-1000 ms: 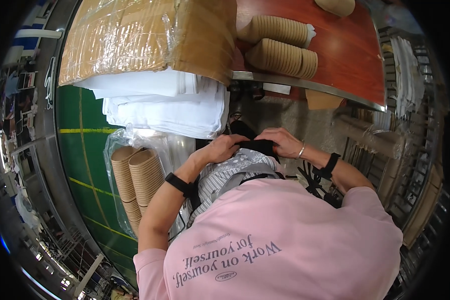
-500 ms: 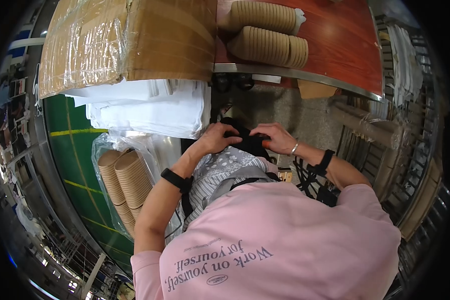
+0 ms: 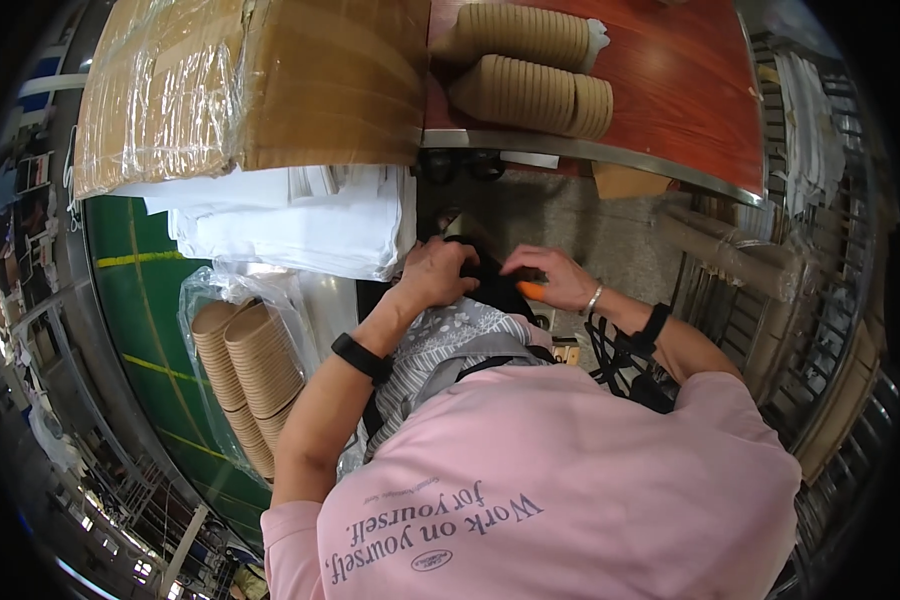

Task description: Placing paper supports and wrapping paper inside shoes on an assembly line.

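Red table [image 3: 670, 100]; orange patch [image 3: 531, 291] plainer at right hand [image 3: 564, 281].

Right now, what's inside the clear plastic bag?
Nested tan cup-shaped pieces in side-by-side stacks show through the bag. The left arm covers part of it; anything there can't be seen.

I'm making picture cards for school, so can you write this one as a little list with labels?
Left hand: at dark fabric by the lap; grip unclear
Right hand: near the same fabric; grip unclear
Red tabletop: two rows of nested brown cups
Clear bag: more brown cup stacks
Cardboard box: white stack just below it in view
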Demonstrator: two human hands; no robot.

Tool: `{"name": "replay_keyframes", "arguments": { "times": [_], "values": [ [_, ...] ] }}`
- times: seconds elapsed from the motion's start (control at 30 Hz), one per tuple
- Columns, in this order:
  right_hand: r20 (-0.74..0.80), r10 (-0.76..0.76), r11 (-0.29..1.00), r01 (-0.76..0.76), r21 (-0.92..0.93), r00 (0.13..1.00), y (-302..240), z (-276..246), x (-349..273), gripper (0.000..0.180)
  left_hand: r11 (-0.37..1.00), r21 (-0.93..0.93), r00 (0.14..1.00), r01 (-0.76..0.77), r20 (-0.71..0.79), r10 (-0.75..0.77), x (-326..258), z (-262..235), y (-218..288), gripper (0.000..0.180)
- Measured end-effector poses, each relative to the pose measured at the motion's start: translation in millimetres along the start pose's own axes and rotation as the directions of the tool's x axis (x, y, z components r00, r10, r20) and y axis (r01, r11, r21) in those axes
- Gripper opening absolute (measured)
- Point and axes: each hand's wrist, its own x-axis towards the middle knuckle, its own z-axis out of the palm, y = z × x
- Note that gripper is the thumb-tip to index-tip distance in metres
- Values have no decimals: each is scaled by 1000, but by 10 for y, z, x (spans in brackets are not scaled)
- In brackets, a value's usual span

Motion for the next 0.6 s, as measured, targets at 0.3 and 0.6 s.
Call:
{"name": "replay_keyframes", "arguments": {
  "times": [0.3,0.6],
  "values": [
    [61,222,972,-226,60,973,21,-362,-175,9,881,-279,922,-383,-60,382,144,80,-127,17],
    [74,246,963,-252,91,966,94,-266,-170,31,860,-153,871,-486,-165,463,121,-111,-49,28]
  ]
}}
